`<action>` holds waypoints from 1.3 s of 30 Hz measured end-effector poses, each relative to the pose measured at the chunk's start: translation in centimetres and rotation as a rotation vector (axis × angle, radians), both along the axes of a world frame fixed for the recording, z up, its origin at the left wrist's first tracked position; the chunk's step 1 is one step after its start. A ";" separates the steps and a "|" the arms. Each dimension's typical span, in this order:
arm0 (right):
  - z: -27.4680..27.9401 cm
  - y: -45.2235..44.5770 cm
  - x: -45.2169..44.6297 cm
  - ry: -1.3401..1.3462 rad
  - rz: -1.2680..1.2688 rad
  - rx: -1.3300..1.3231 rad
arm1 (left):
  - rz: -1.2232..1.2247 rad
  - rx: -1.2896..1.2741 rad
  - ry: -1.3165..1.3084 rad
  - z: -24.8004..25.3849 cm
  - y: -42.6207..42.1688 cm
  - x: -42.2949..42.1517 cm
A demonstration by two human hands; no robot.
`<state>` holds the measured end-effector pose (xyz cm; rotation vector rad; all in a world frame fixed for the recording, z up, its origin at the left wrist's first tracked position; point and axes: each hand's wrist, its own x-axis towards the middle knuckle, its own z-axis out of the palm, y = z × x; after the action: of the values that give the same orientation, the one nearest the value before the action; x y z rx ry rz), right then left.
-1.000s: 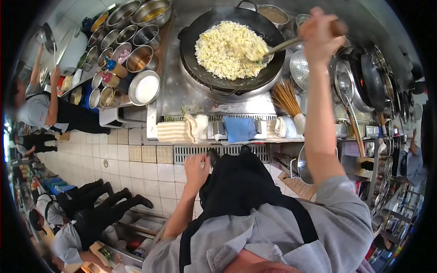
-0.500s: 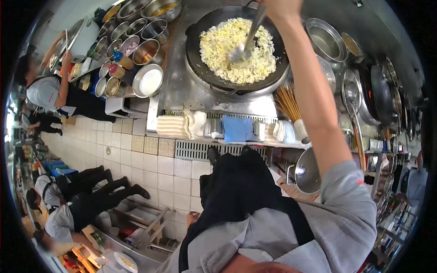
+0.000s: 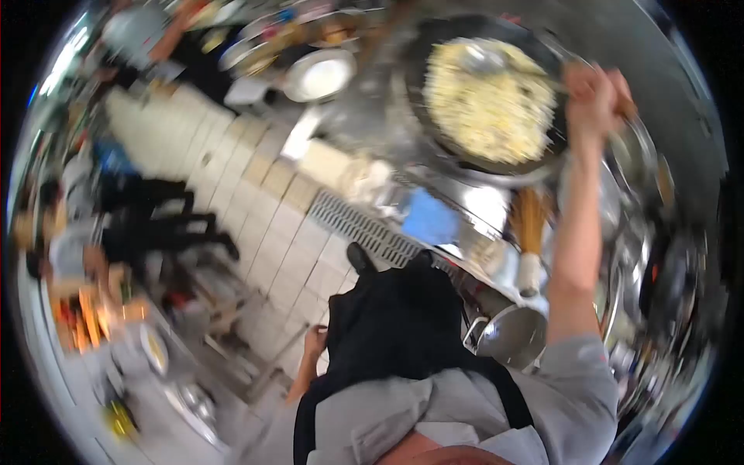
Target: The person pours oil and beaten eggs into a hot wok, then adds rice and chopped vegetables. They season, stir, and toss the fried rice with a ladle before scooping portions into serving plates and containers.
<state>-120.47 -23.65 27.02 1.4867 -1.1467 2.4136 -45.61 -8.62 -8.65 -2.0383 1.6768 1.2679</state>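
My right hand (image 3: 595, 97) is closed around the handle of a ladle (image 3: 482, 59) and reaches over the right side of a large black wok (image 3: 417, 81). The ladle's metal bowl rests at the far part of the yellow and white food (image 3: 488, 108), which looks like fried rice with egg. Low beside my apron, my left hand (image 3: 315, 341) hangs near my hip, away from the stove. Blur and its small size hide how its fingers are set.
A bamboo brush (image 3: 529, 240), a blue cloth (image 3: 430, 217) and pale towels line the stove's front edge. Left of the wok stands a bowl with white contents (image 3: 320, 77). A pot (image 3: 511, 337) sits below right. Other people (image 3: 74, 240) work at the left.
My view has turned, so the scene appears rotated. My right hand has moved from above the wok to its right side, and the ladle bowl from the food's middle to its far part.
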 end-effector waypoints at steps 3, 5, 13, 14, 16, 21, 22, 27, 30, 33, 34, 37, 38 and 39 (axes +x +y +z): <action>0.9 2.9 0.3 -0.163 0.096 0.390 | -0.016 -0.117 -0.116 2.1 1.9 -0.5; 3.0 4.0 3.1 0.259 0.136 0.577 | 0.102 0.062 -0.100 4.7 1.7 -1.6; -2.2 5.6 18.4 1.785 0.676 1.423 | 0.346 -0.076 -0.038 4.9 5.8 1.1; -5.6 7.6 16.2 1.824 0.479 1.401 | 0.397 -0.088 -0.024 5.9 6.5 1.6; -8.6 9.2 13.8 1.769 0.235 1.489 | 0.480 -0.101 -0.024 5.4 8.0 3.7; -1.6 5.2 26.8 1.360 0.173 1.464 | 0.740 -0.415 -0.053 6.8 7.1 12.1; -2.0 4.9 29.0 1.296 0.133 1.409 | 0.788 -0.455 -0.055 6.5 5.5 15.2; -6.8 7.8 38.3 1.113 0.100 1.211 | 1.192 -0.843 0.373 8.8 -6.7 33.4; -10.2 12.0 43.4 0.891 0.396 1.541 | 1.572 -0.940 0.876 11.2 -14.0 45.1; -13.1 16.4 47.4 0.890 0.423 1.735 | 1.838 -0.939 1.104 11.9 -18.8 54.8; -14.0 17.3 47.9 0.860 0.404 1.823 | 1.876 -0.925 1.160 11.2 -20.0 57.8; -14.0 18.8 49.0 0.787 0.432 1.942 | 1.997 -0.935 1.258 10.5 -22.4 62.2; -13.8 19.3 49.4 0.762 0.458 1.955 | 2.044 -0.932 1.181 10.7 -23.1 62.5; -13.9 19.8 49.5 0.690 0.434 1.994 | 1.984 -0.995 1.226 10.0 -23.5 63.1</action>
<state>-70.97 -3.83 13.10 2.4182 -3.1586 -0.2669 17.52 -32.16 1.36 -4.0779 -1.1768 2.7106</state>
